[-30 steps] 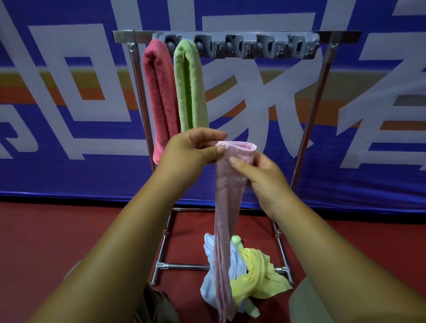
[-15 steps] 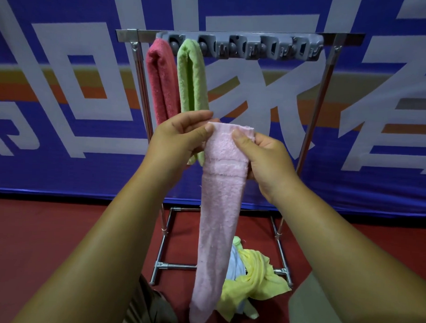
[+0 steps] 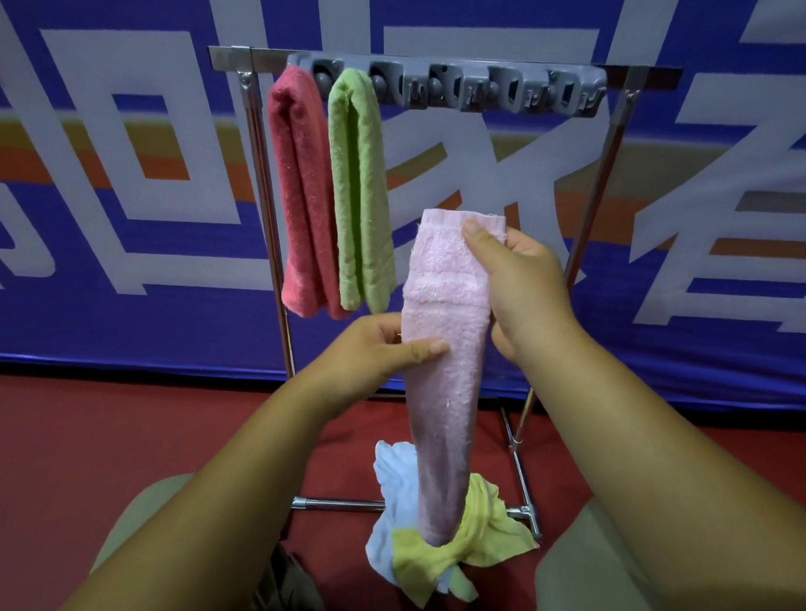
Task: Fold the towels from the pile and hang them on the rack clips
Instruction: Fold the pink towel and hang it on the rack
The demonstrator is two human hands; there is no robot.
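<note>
We see dim, even indoor light with soft shadows and no glare; wide-angle distortion bows the rack and banner edges, and detail looks slightly soft.

We seem to be in a staged set rather than a home. Behind the metal rack hangs a large blue banner printed with oversized white characters and orange stripes, filling the whole backdrop the way an exhibition or event wall does. Below the banner, the rack stands on a plain red floor covering, much like a mat or carpet. Around the rack we see no household furniture, only that printed backdrop.
</note>
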